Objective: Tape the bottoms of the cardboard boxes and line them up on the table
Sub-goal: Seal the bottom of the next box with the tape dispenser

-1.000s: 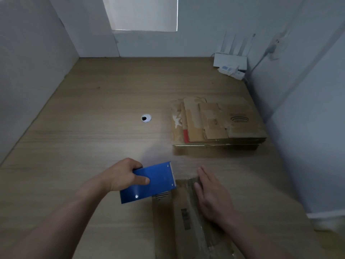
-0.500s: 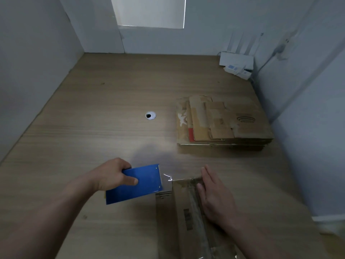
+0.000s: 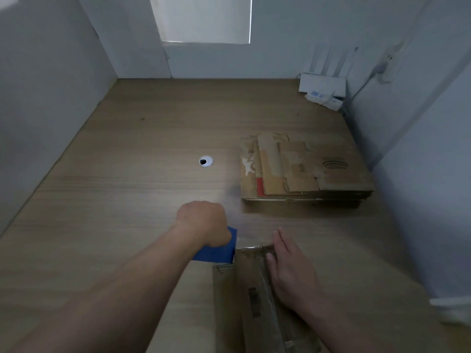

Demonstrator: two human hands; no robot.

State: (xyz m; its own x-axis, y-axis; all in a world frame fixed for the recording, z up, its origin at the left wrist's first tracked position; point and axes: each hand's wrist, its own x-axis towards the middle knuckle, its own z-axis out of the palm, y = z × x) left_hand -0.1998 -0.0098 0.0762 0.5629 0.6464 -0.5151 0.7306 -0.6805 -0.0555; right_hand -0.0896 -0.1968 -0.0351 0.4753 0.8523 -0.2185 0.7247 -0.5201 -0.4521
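Cardboard is lying under my right hand (image 3: 290, 271): the box (image 3: 229, 301) I am taping is sitting at the near edge of the wooden table (image 3: 127, 200), just right of centre, with its flat brown face turned up. I am pressing that hand down on it with the fingers straight and together, the palm resting beside a glossy strip of clear tape (image 3: 267, 296) that is running along the middle of the face. A dark printed label (image 3: 254, 301) is showing to the left of the strip.

My left hand (image 3: 204, 222) is clenching around the blue tape dispenser (image 3: 216, 253), knuckles up, so the fingers themselves are hiding from me. The dispenser is sticking out below and to the right of my fist, its edge sitting just beside the far left corner of the box.

Farther out on the right, well apart from both hands, a stack of flattened cardboard (image 3: 305, 171) is lying flat on the table. To its left, a round cable hole (image 3: 206, 161) is showing in the tabletop. A white router (image 3: 322, 85) is standing in the far right corner against the wall, with a cable running up to a wall socket (image 3: 387, 62).
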